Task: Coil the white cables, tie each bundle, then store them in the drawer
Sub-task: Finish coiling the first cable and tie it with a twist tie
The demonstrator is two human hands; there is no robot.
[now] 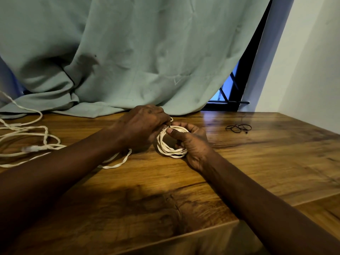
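Note:
A small coil of white cable sits at the middle of the wooden table. My right hand grips the coil, thumb pressed on its top and fingers curled through the ring. My left hand pinches the cable at the coil's upper edge, fingers curled. A loose tail of the same cable loops out under my left wrist. More uncoiled white cable lies tangled at the table's left side. No drawer is in view.
Thin black ties lie on the table at the back right. A grey-green curtain hangs behind and drapes onto the table's back edge. A dark window frame and a white wall stand at the right.

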